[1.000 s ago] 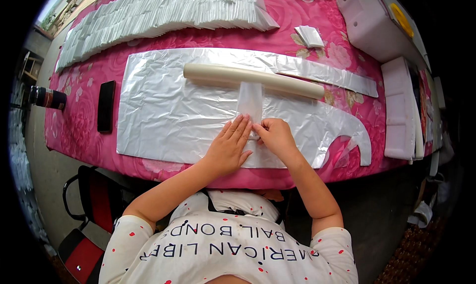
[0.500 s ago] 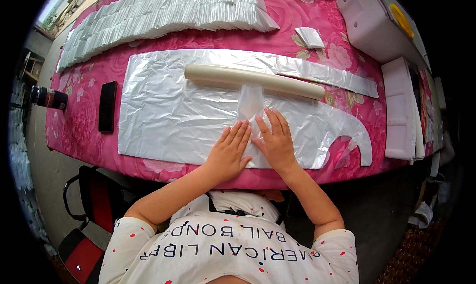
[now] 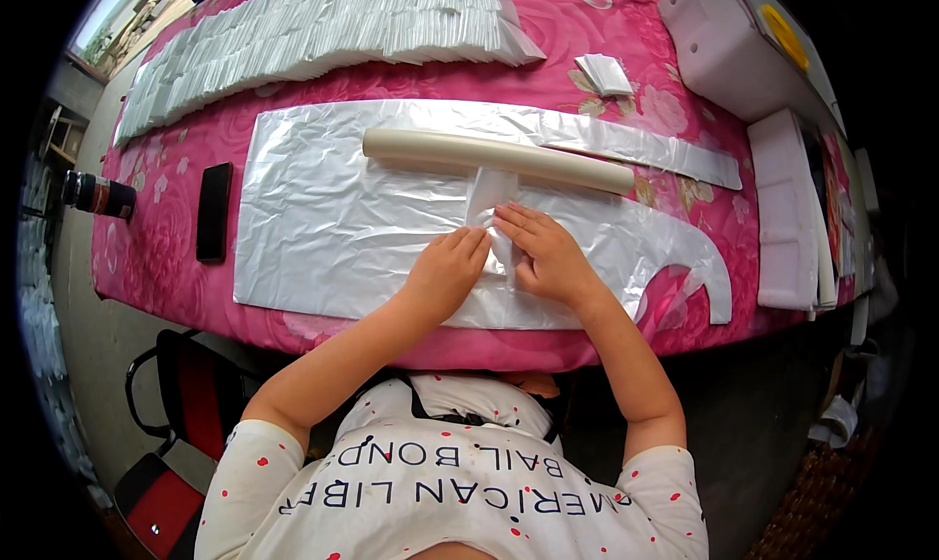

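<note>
A narrow, whitish plastic strip [image 3: 491,190] runs from under a beige tube toward me, lying over a flat white plastic bag [image 3: 333,218] with curved handle cut-outs. At the strip's left edge my left hand [image 3: 448,271] has its fingers pressed together on the plastic. My right hand [image 3: 550,257] grips the same strip from the right, fingers bent and thumb tucked in. The two hands' fingertips nearly meet, and they hide part of the strip. Just beyond them, the beige tube [image 3: 499,159] rests crosswise on the bag.
Rows of folded white plastic bags [image 3: 323,32] fill the far left. A small folded stack [image 3: 603,74] lies at the far right. A black phone [image 3: 213,213] and a dark jar [image 3: 99,195] are at left. White foam boxes [image 3: 785,208] stand along the right edge of the pink tablecloth [image 3: 293,330].
Both hands have gone from lying flat with fingers spread to fingers drawn in around the strip. The right hand has shifted slightly; the strip's upper part now looks folded or tilted.
</note>
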Tool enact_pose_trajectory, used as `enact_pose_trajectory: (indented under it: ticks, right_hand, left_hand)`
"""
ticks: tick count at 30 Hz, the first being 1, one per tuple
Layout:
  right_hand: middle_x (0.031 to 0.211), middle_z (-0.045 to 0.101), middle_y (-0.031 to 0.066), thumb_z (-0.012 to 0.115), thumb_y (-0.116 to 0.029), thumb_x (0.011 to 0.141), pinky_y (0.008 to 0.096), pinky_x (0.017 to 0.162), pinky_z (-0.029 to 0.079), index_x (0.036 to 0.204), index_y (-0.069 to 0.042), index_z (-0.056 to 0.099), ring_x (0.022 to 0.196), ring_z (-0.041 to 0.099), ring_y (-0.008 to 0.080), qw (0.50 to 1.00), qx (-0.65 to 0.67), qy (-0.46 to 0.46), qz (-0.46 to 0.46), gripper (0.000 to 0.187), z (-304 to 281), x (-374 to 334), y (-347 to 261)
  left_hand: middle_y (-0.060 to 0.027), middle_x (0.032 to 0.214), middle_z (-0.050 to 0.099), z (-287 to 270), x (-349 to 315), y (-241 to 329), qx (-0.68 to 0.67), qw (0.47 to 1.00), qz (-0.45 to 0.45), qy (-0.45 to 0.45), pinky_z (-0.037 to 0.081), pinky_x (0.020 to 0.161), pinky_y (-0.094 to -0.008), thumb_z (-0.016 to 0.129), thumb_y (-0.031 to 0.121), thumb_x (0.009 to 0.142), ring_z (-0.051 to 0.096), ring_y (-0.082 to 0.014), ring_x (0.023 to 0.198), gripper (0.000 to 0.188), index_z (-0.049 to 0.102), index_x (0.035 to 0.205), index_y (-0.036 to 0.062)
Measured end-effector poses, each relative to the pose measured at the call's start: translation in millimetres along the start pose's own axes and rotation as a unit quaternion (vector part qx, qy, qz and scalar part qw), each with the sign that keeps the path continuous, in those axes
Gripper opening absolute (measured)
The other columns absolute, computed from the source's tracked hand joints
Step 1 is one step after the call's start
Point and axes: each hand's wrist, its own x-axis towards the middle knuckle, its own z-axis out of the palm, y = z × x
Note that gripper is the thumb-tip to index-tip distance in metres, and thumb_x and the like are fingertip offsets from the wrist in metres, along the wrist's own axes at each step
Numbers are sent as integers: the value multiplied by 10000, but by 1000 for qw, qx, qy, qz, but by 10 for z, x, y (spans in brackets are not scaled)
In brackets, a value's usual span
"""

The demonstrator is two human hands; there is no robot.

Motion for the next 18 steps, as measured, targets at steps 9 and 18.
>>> enact_pose_trajectory:
  ticks: [9, 18]
  right_hand:
    - [967, 643, 55, 636, 45, 593, 328, 772, 504, 928, -63, 656, 877, 601, 236, 995, -8, 89, -55, 353, 128, -222, -281]
    - [905, 647, 56, 642, 27, 652, 327, 703, 493, 928, -76, 663, 821, 594, 240, 995, 55, 89, -2, 295, 127, -324, -410]
  left_hand:
    - [-109, 1182, 565, -142, -352, 24, -108, 989, 104, 10, 447, 890, -386, 585, 50, 716, 559, -244, 1058, 384, 568, 1099, 31]
    - [-122, 1022, 625, -167, -374, 32, -185, 982, 35, 3, 466, 812, -375, 623, 42, 679, 599, -272, 937, 473, 542, 1144, 30]
